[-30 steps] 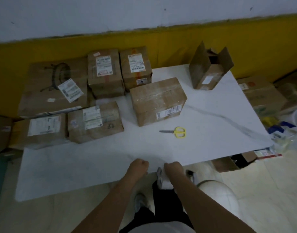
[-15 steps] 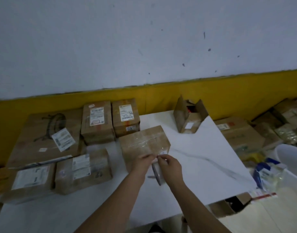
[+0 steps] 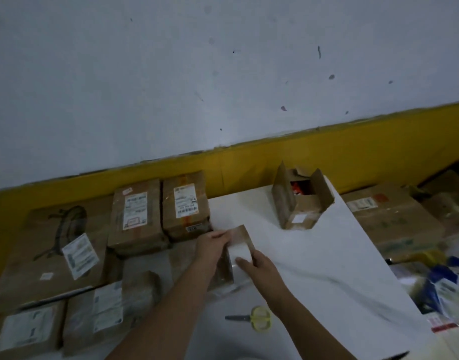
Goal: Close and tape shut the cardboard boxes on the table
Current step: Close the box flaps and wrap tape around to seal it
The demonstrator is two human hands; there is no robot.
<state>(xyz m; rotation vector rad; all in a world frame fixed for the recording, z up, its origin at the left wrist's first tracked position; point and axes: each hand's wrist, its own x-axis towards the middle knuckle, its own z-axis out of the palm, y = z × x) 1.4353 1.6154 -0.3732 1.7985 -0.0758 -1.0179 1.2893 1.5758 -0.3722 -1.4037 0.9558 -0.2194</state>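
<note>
My left hand (image 3: 212, 245) and my right hand (image 3: 258, 266) hold a roll of clear brownish tape (image 3: 242, 236) between them above the table (image 3: 327, 268). The left hand pinches its upper left edge and the right hand grips its lower right side. Right below the roll lies a closed cardboard box (image 3: 184, 258), blurred and largely hidden by my arms. An open box (image 3: 298, 206) with its flaps standing up and red contents inside stands at the table's far right corner, well away from both hands. Yellow-handled scissors (image 3: 259, 318) lie near the front, under my right forearm.
Several labelled closed boxes fill the left: two upright ones at the back (image 3: 137, 216) (image 3: 184, 206), a big flat one (image 3: 54, 242), two in front (image 3: 25, 331) (image 3: 103, 310). More boxes (image 3: 389, 219) and blue-white packets (image 3: 443, 289) sit beyond the table's right edge.
Both hands have come up from below the table's front edge to over the middle box, with the tape roll between them. The view has moved closer to the table.
</note>
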